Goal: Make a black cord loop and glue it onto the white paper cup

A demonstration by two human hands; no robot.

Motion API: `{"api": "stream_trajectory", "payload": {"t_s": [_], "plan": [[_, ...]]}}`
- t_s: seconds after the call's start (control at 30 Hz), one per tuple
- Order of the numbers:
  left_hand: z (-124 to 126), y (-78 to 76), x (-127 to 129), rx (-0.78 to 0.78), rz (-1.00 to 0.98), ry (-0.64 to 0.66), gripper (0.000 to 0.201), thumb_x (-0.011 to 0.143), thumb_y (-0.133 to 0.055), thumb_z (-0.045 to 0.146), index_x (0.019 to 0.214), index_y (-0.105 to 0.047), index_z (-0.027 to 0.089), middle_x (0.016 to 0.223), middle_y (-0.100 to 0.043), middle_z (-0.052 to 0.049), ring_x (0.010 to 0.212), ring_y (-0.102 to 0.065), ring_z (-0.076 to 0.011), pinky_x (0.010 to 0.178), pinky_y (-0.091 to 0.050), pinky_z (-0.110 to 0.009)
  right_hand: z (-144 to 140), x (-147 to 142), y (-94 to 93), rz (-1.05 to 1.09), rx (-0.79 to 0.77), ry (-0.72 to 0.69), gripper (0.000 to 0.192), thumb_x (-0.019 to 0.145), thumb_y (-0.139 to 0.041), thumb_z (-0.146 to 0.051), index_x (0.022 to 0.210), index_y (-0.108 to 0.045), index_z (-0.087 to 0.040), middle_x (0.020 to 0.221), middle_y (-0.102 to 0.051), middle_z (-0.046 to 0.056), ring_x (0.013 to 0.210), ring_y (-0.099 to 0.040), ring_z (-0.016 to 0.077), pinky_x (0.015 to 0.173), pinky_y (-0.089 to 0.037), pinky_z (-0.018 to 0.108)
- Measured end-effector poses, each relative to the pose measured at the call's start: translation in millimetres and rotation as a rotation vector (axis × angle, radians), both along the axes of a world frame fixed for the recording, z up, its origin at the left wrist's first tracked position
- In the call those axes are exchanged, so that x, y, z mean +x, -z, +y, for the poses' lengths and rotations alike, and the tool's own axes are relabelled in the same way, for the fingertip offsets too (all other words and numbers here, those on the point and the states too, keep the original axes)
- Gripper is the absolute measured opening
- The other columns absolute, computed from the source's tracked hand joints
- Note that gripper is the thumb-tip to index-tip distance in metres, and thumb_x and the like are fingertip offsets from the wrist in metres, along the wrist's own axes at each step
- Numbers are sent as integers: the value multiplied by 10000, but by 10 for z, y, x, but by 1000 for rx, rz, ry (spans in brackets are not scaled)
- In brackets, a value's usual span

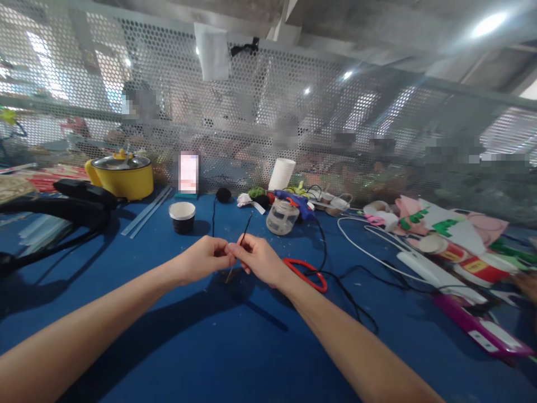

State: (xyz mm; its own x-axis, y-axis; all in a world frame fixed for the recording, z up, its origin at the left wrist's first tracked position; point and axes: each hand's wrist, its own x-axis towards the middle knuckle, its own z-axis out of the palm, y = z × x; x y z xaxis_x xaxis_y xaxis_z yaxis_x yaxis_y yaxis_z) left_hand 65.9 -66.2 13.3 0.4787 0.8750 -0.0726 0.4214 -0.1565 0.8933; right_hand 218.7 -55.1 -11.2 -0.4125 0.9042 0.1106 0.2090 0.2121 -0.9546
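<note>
A thin stick [247, 225], dark along its top part and pale brown at its lower tip, stands at a slant between my hands above the blue table. My right hand [258, 257] pinches it between thumb and fingers. Close against those fingertips, my left hand [205, 258] is closed in a pinch at the stick. A strand of black yarn [213, 215] runs from a black yarn ball [224, 195] down behind my left hand; its end there is hidden by the fingers.
Behind my hands stand a black-and-white cup [182, 217], a phone [188, 173], and a clear jar [282, 217] with a blue glue gun [296, 200]. A yellow pot [123, 178] and black stand [62, 204] are left. Right are a red ring [305, 275], cables and purple power strip [480, 327].
</note>
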Motion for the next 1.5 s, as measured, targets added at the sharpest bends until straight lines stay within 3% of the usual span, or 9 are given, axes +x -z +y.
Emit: {"api": "stream_trajectory", "payload": {"t_s": [0.17, 0.3, 0.57, 1.0, 1.23, 1.5], "plan": [[-24, -40, 0, -144, -78, 24, 197, 681, -544, 319, 636, -547, 127, 578, -508, 35, 510, -370, -64, 486, -269, -202, 17, 55, -51, 160, -177, -193, 333, 670, -582, -473, 708, -456, -168, 587, -487, -45, 487, -454, 60, 428, -378, 185], [-5, -8, -5, -104, -71, 62, 207, 694, -530, 317, 653, -554, 115, 628, -532, 14, 564, -406, -76, 539, -311, -206, 24, 57, -61, 105, -123, -141, 331, 676, -574, -471, 670, -452, -163, 545, -471, -52, 471, -444, 57, 416, -367, 179], [17, 24, -11, 12, 10, 11, 168, 672, -525, 293, 648, -548, 128, 582, -481, 36, 560, -418, -89, 558, -335, -217, 0, 26, -68, 11, -69, -38, 339, 685, -558, -485, 646, -447, -167, 456, -452, -69, 386, -407, 49, 395, -344, 184], [16, 70, 21, -27, -39, -8, 202, 670, -530, 316, 670, -558, 116, 570, -454, 43, 538, -375, -81, 533, -300, -220, -3, -20, 7, -42, 24, 75, 322, 702, -554, -461, 628, -452, -165, 453, -438, -68, 360, -383, 45, 356, -304, 174], [-17, -32, 20, -162, -89, -21, 226, 664, -559, 344, 633, -545, 120, 506, -410, 62, 444, -251, -46, 428, -177, -209, -3, 19, -57, 138, -122, -107, 328, 675, -577, -468, 685, -466, -159, 553, -474, -51, 466, -455, 56, 407, -376, 175], [26, 8, -13, 0, -33, 13, 170, 674, -525, 287, 614, -522, 128, 587, -468, 42, 574, -388, -79, 568, -309, -223, 15, 38, -63, -7, -8, -11, 336, 708, -529, -483, 655, -445, -162, 460, -441, -70, 395, -413, 49, 390, -358, 178]]}}
